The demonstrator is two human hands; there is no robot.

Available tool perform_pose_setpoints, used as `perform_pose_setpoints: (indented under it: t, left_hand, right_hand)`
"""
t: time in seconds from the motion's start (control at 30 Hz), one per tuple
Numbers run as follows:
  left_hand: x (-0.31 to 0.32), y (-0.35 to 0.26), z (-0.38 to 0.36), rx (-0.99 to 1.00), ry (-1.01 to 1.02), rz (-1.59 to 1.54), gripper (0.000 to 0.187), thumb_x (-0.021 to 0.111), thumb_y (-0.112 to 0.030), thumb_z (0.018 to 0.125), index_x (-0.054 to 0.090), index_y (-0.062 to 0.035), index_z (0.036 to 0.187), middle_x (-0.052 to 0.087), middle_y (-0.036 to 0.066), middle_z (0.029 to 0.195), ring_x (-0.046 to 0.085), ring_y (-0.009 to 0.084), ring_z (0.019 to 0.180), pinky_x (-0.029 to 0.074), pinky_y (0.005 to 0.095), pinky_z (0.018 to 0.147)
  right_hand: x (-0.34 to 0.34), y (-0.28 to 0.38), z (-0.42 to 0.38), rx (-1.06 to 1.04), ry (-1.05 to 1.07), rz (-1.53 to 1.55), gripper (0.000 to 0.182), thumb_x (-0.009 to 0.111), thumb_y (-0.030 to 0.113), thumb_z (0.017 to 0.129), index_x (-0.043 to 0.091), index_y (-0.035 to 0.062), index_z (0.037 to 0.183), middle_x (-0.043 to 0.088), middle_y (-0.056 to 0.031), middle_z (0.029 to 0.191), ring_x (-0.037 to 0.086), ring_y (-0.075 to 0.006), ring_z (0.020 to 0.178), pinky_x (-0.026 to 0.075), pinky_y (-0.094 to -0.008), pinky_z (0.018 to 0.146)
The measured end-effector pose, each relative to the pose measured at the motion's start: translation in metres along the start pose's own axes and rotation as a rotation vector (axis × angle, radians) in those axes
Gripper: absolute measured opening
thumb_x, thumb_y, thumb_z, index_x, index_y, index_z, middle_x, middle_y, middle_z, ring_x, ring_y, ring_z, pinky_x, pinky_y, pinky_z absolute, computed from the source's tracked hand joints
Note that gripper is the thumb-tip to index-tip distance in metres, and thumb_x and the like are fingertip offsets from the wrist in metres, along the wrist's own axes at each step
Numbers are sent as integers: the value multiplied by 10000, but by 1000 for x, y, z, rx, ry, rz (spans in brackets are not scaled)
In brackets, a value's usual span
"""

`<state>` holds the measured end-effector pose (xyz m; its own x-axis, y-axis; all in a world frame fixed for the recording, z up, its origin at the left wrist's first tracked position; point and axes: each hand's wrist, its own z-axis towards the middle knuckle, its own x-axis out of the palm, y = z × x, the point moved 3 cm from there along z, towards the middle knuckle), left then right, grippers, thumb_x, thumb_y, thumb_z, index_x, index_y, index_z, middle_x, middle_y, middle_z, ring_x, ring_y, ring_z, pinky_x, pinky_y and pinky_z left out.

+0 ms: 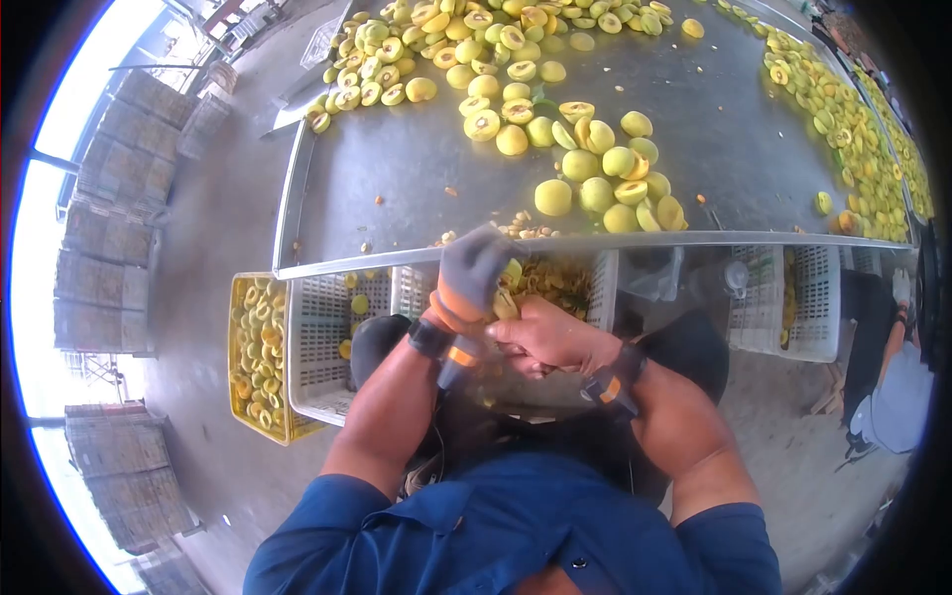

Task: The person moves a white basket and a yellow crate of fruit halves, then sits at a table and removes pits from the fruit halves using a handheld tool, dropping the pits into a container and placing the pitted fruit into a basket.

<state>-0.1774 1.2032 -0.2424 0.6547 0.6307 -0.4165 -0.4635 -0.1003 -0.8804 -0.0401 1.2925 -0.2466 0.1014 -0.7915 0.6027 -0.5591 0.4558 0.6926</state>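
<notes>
My left hand (466, 278), in a grey and orange glove, is closed around a yellow-green peach half (511, 272) just below the table's near edge. Right beside it, my bare right hand (557, 335) has its fingers curled in. What it grips, if anything, is hidden by the fingers and blur. Under both hands, a white crate (605, 283) holds a heap of yellowish scraps (560, 283). On the metal table (397, 198) ahead lie many peach halves (595, 194), some cut side up, with pits (518, 228) piled along the near rim.
At left stand a yellow crate (288, 436) of cut peaches and a white crate (317, 397) with a few pieces. Another white crate (808, 332) sits at right, near a person in grey (892, 402). More peaches (853, 129) line the table's right side. Stacked crates (104, 268) stand far left.
</notes>
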Motion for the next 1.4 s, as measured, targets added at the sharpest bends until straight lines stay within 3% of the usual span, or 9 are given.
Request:
perform_pose_setpoints:
  t: [0.33,0.43,0.53,0.63,0.73,0.97,1.1,1.13,1.4]
  left_hand:
    - [-101,30,-61,37,-434,835,438,684,45,904,713,-72,1325,730,177,1217,732,340,1105,605,416,940]
    - [-165,56,-101,-396,-811,45,225,686,-182,1048,804,-42,1178,805,103,1029,693,156,896,575,319,837]
    - [-177,39,-108,-600,-622,1052,361,789,-272,941,793,-43,1221,760,153,1170,726,267,1075,563,400,957]
    - [-134,35,-54,-326,-628,630,402,815,-260,900,785,-58,1247,731,166,1225,707,322,1147,543,432,1014]
    - [-51,21,25,-126,-309,543,443,823,-217,884,754,-88,1303,721,186,1214,682,355,1153,533,455,1036]
    - [85,2,123,-177,222,889,466,832,-248,867,749,-114,1306,707,186,1294,687,368,1159,573,463,997]
    - [39,51,115,-433,89,-381,508,770,-254,922,699,31,1337,746,180,1255,750,288,1068,620,372,920]
    - [22,29,107,307,185,210,511,701,-168,937,648,71,1386,708,192,1336,728,322,1154,615,417,961]
    - [17,-5,48,-216,42,-604,496,620,71,899,634,79,1395,681,194,1396,690,276,1215,565,367,1028]
  right_hand:
    - [-9,-17,-22,-14,-147,-236,180,636,203,1075,547,81,978,511,8,690,499,-105,494,415,-307,437]
    - [-17,-17,-28,-95,-173,-264,174,639,201,1072,563,71,986,528,-3,681,516,-113,492,432,-319,438]
    - [-18,-5,-35,-208,-256,-363,175,645,204,1061,586,46,1014,552,-8,683,508,-109,490,426,-321,442]
    - [-26,-3,-32,-396,-376,-502,194,658,196,1047,609,9,1060,609,-32,748,563,-134,593,494,-328,558]
    - [-33,-1,-33,-473,-507,-558,301,671,238,981,657,-41,1092,725,-231,934,695,-420,924,535,-481,871]
    - [-51,7,-37,-535,-660,-409,297,672,225,995,658,-28,1150,733,-208,975,705,-345,924,543,-456,872]
    - [-51,20,-48,-495,-615,-203,242,651,179,1017,663,-18,1158,721,-125,945,682,-240,829,551,-415,791]
    - [-49,22,-48,-479,-579,-142,229,648,169,1019,666,-13,1156,710,-103,925,664,-213,774,544,-397,737]
    - [-39,35,-48,-435,-487,-74,131,620,149,1036,610,18,1046,566,-20,696,521,-116,492,414,-308,450]
